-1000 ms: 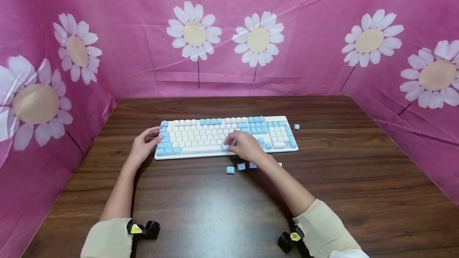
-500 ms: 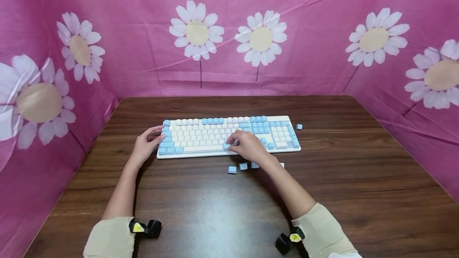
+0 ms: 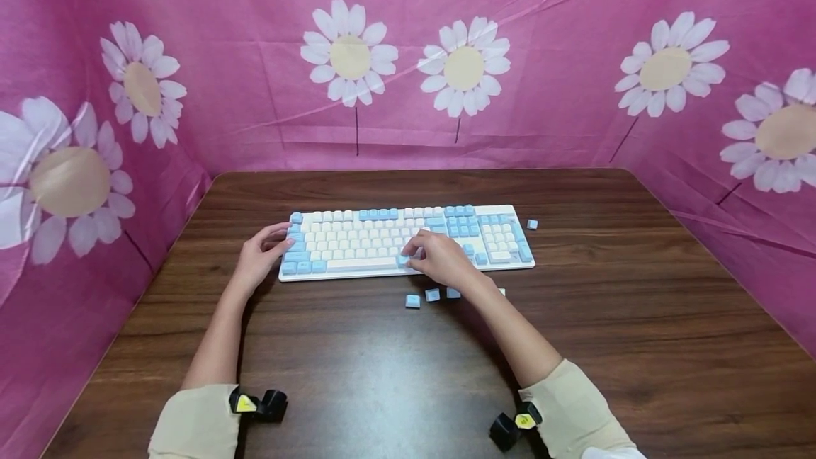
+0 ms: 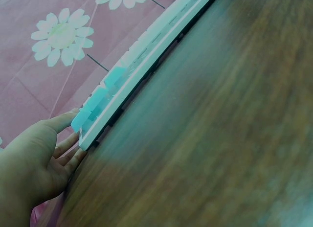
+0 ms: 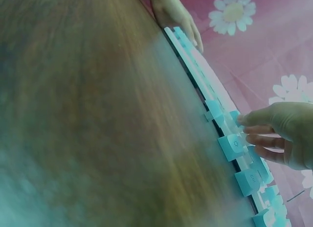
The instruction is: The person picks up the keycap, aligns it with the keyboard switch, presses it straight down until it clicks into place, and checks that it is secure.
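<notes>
A white and light-blue keyboard [image 3: 357, 245] lies on the table, its keys seen edge-on in the left wrist view. My left hand [image 3: 255, 261] grips its left end, with the thumb over the blue keys and the fingers at the side edge. To the right of the space bar, my right hand [image 3: 443, 261] pinches a blue keycap [image 5: 235, 117] between thumb and fingers, low over the key row. That hand covers part of the keys around it. Several loose keycaps lie in front of the keyboard, among them a blue keycap [image 3: 413, 301] and another [image 3: 433, 295].
One more blue keycap [image 3: 532, 224] lies beyond the keyboard's right end. A white keycap [image 3: 502, 292] shows partly behind the right forearm. The dark wooden table [image 3: 357, 388] is enclosed by a pink curtain [image 3: 242, 91] with daisies.
The head view has shifted slightly, so everything sits a little further right than a second ago. Both hands keep their places on the keyboard.
</notes>
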Demonstrator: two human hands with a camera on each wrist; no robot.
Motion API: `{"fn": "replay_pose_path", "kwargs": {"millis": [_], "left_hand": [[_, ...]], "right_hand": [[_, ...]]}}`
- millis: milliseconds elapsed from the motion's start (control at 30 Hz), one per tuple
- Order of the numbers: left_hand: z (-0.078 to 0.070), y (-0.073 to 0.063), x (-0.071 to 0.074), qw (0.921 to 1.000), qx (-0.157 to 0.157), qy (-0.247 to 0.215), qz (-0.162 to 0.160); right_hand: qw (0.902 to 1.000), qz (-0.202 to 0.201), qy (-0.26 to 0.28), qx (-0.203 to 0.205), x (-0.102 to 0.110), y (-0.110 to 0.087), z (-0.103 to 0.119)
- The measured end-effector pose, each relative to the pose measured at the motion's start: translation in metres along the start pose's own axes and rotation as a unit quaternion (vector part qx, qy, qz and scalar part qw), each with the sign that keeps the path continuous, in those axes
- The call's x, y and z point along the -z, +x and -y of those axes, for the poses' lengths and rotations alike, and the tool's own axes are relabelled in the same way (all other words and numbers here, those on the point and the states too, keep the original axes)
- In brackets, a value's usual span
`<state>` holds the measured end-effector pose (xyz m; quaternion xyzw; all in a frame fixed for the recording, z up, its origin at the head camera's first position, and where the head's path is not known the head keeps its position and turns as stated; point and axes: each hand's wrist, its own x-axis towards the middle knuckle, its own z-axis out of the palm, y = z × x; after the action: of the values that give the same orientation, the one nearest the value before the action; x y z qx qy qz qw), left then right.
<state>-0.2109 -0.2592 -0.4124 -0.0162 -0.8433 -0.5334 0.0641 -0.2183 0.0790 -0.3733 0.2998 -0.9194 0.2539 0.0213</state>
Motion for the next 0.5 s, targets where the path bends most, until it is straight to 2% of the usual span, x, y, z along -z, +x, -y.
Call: {"fn": "replay_pose_path", "kwargs": {"millis": [233,500], "left_hand": [[-0.0013,-0.0014,0.0011,1.0000,-0.008,0.000,0.002],[-0.0046,-0.0029,0.0013,0.9999,0.000,-0.007,0.008]], "right_hand": [[1.0000,-0.006,-0.005,0.001,-0.0001,0.0006,0.0013],[0.9999,-0.001,-0.016,0.005,-0.0003,0.0003,0.0008]]}}
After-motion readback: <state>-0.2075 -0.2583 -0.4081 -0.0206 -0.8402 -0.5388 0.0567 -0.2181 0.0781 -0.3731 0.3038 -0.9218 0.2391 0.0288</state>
